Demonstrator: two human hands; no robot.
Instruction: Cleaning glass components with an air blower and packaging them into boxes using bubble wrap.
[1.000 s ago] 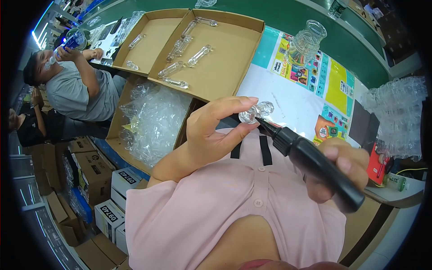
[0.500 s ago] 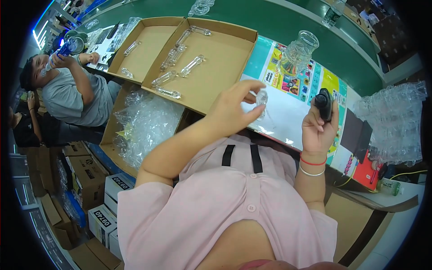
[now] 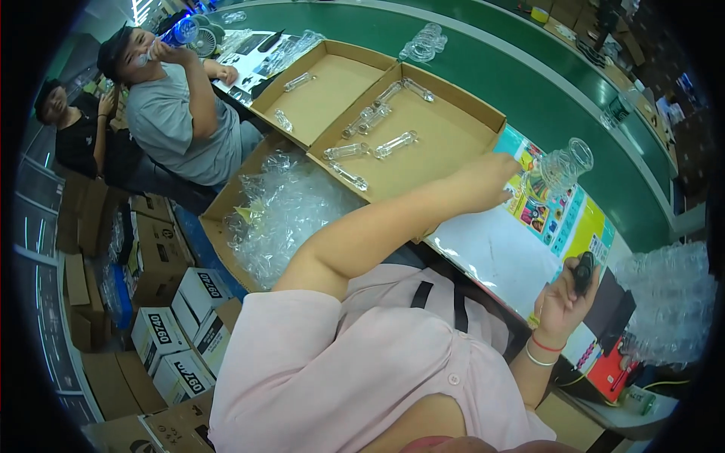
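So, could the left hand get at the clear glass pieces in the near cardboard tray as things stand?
Probably yes: the left hand is stretched out beside the tray's right edge, the glass pieces lie uncovered, and nothing stands between them.

Left arm stretched forward, left hand (image 3: 483, 183) fingers curled; right hand (image 3: 565, 297) raised, wrist upright, fist closed

two open shallow brown cardboard trays (image 3: 445, 147) are seen just beyond the left hand (image 3: 483, 185). a colourful printed sheet (image 3: 559, 226) lies under it. white labelled cartons (image 3: 177, 332) are stacked far below, and a red package (image 3: 604, 374) sits beside the right hand (image 3: 563, 302).
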